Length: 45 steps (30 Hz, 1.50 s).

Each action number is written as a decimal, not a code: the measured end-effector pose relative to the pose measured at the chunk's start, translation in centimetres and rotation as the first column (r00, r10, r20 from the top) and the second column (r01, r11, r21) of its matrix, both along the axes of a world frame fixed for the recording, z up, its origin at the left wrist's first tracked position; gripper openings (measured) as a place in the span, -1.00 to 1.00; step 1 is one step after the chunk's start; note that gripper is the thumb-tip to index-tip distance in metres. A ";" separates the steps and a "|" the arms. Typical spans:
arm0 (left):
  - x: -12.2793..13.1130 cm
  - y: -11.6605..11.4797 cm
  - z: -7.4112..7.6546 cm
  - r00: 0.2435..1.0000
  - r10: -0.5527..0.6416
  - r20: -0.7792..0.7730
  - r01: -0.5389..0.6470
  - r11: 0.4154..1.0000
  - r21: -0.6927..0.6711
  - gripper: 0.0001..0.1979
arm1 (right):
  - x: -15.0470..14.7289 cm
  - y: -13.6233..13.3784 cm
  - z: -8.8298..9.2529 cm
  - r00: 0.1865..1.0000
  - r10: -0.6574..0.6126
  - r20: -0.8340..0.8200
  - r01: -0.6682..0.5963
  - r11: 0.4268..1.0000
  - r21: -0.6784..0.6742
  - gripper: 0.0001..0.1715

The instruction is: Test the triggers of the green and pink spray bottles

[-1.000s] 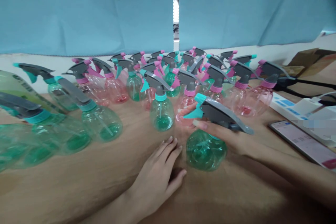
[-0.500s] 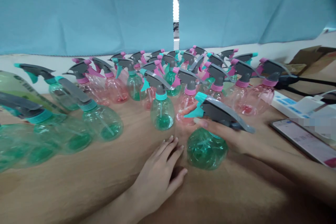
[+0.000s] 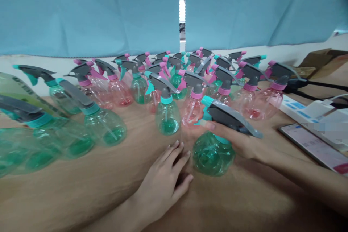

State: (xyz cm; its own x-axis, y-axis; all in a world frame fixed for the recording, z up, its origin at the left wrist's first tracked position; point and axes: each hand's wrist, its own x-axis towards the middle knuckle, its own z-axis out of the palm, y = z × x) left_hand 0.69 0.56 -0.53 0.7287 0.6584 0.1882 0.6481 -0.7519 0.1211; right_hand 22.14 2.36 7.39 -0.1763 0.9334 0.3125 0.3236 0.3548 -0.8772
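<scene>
Just right of centre, a green spray bottle (image 3: pixel 213 156) with a grey and teal spray head stands upright on the wooden table. My right hand (image 3: pixel 231 134) is wrapped round its neck below the head, with the thumb on the near side. The other fingers are mostly hidden behind the bottle and its teal trigger. Flat on the table to the left of this bottle lies my left hand (image 3: pixel 165 181), fingers stretched forward and holding nothing. Another green spray bottle (image 3: pixel 168 116) stands beyond its fingertips.
Several pink and green spray bottles (image 3: pixel 121 90) crowd the back of the table. More green bottles (image 3: pixel 106 127) line the left side. At right are a phone (image 3: pixel 312 145), a white power strip (image 3: pixel 296 107) with cables, and a cardboard box (image 3: pixel 323 63). A blue curtain (image 3: pixel 95 14) hangs behind.
The teal trigger has moved back towards the bottle's neck, and the right fingers in front of it show less. My left hand stays in place.
</scene>
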 end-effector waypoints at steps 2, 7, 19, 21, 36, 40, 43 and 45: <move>0.0 0.0 0.0 1.000 0.003 -0.002 -0.003 1.000 -0.004 -0.54 | 0.0 0.0 0.2 1.000 0.020 0.020 -0.021 1.000 0.019 -0.67; -0.1 -0.1 0.1 1.000 0.003 0.006 -0.003 1.000 -0.008 -0.54 | 0.2 0.0 0.8 0.996 0.063 0.068 -0.071 0.991 0.115 -0.59; 0.0 -0.2 0.2 1.000 -0.002 -0.008 0.002 1.000 0.003 -0.53 | 0.7 -0.5 0.9 0.992 0.097 0.080 -0.104 0.990 0.094 -0.87; 0.0 -0.2 0.2 1.000 -0.004 -0.015 0.004 1.000 0.001 -0.53 | 0.6 -0.4 0.6 0.994 0.098 0.048 -0.102 0.991 0.087 -0.83; -0.1 -0.1 0.1 0.999 0.001 0.033 -0.001 1.000 -0.015 -0.55 | 0.6 -0.2 -0.5 0.994 0.107 -0.002 -0.107 0.994 0.021 -0.80; 0.0 -0.1 0.2 1.000 -0.002 0.019 0.002 1.000 -0.012 -0.54 | 0.5 -0.1 -0.3 0.994 0.110 -0.018 -0.109 0.994 0.028 -0.80; -0.1 -0.1 0.2 1.000 -0.001 0.013 0.001 1.000 -0.014 -0.54 | 0.5 -0.2 0.0 0.992 0.128 -0.019 -0.128 0.992 0.017 -0.76; -0.1 -0.1 0.2 1.000 0.001 0.024 -0.001 1.000 -0.014 -0.55 | 0.4 -0.3 0.2 0.991 0.132 -0.014 -0.132 0.991 0.006 -0.73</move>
State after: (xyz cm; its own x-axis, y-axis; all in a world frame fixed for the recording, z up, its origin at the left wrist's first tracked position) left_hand 0.60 0.41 -0.30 0.7233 0.6620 0.1964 0.6456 -0.7493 0.1475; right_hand 22.56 2.07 7.57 -0.2931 0.9008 0.3203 0.2611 0.3977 -0.8795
